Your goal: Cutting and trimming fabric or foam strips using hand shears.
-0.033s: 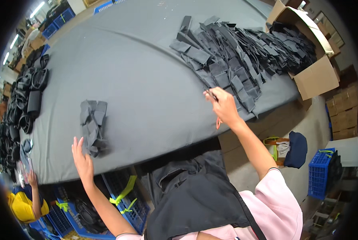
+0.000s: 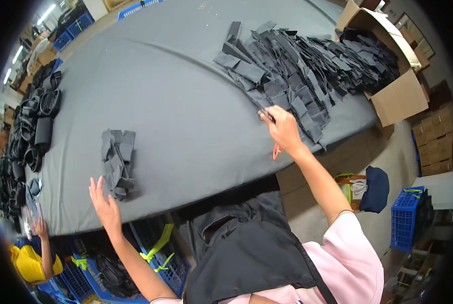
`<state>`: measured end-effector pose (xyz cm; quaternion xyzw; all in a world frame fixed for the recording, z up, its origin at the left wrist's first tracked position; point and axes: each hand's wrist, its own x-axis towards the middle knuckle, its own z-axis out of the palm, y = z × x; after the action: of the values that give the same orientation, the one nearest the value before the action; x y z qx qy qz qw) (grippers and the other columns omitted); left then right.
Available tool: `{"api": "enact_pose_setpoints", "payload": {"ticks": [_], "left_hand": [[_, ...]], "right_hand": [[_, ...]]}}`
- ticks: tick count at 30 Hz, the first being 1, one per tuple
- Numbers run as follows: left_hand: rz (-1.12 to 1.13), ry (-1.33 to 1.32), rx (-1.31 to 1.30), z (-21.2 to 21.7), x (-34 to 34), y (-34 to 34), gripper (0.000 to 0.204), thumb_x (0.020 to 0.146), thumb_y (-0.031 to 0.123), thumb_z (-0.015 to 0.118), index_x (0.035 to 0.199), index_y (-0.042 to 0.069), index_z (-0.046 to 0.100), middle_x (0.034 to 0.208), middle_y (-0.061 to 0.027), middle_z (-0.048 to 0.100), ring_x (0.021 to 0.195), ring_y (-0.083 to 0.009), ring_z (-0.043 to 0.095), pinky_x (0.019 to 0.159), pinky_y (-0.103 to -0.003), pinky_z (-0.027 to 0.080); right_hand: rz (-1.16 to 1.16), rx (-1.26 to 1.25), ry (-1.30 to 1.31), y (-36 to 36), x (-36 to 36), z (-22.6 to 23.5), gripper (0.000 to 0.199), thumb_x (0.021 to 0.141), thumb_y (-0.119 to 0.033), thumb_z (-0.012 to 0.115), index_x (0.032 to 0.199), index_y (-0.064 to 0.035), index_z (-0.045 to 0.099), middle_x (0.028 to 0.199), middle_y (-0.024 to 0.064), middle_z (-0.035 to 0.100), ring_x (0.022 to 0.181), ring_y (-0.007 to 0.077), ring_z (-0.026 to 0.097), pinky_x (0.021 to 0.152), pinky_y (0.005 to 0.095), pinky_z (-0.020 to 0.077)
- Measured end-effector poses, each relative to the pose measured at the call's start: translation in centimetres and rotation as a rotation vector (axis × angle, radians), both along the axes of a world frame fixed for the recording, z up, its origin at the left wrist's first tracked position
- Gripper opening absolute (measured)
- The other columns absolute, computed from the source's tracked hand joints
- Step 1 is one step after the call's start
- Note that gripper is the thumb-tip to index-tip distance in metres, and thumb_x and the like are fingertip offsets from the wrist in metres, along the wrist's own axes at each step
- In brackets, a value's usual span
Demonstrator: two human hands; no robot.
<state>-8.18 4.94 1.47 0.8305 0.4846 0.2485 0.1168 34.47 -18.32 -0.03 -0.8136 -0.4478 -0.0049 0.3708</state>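
Note:
My right hand (image 2: pixel 283 130) is closed around a pair of scissors whose orange handle loop (image 2: pixel 276 152) hangs below the palm. Their dark tip points at the near left edge of a broad spread of dark grey fabric strips (image 2: pixel 287 81), which lie overlapping in rows. At the left, my left hand (image 2: pixel 106 209) is open, fingers apart and holding nothing. Just beyond its fingertips lies a small heap of the same grey strips (image 2: pixel 119 164). Whether the fingers touch the table cover there, I cannot tell.
A grey cloth covers the big table (image 2: pixel 176 101). An open cardboard box (image 2: pixel 401 99) at the far right holds more strips. Black rolled pieces (image 2: pixel 43 131) line the left edge, near another person in yellow (image 2: pixel 34 263). Blue crates (image 2: pixel 406 220) stand on the floor.
My right hand has shifted slightly away from me, toward the spread strips, with the scissors still in it. The view has tilted a little; the strips lie as before.

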Motion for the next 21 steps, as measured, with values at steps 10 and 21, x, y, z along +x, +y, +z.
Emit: {"api": "enact_pose_setpoints", "payload": {"ticks": [10,21], "left_hand": [[-0.148,-0.626,-0.451,-0.5,10.3,-8.3,0.037,0.083,0.000,0.054,0.120,0.002,0.054,0.133,-0.0128,0.047,0.123,-0.0243,0.044,0.101,-0.036,0.034],[-0.160,-1.012,-1.302,-4.7,22.8,-15.7,0.071,0.086,0.018,0.063,0.141,0.005,0.020,0.141,-0.0111,0.030,0.123,-0.0208,0.037,0.096,-0.032,0.037]], "right_hand": [[-0.277,-0.420,0.157,6.5,8.0,-4.3,0.041,0.073,-0.026,0.074,0.104,-0.0046,0.058,0.114,0.0144,0.056,0.107,0.0343,0.056,0.085,0.0441,0.0475],[0.040,0.013,0.926,1.2,-7.0,-5.7,0.009,0.076,-0.006,0.067,0.079,-0.0017,0.059,0.071,-0.0025,0.057,0.066,0.0059,0.049,0.060,0.0224,0.0411]]}}
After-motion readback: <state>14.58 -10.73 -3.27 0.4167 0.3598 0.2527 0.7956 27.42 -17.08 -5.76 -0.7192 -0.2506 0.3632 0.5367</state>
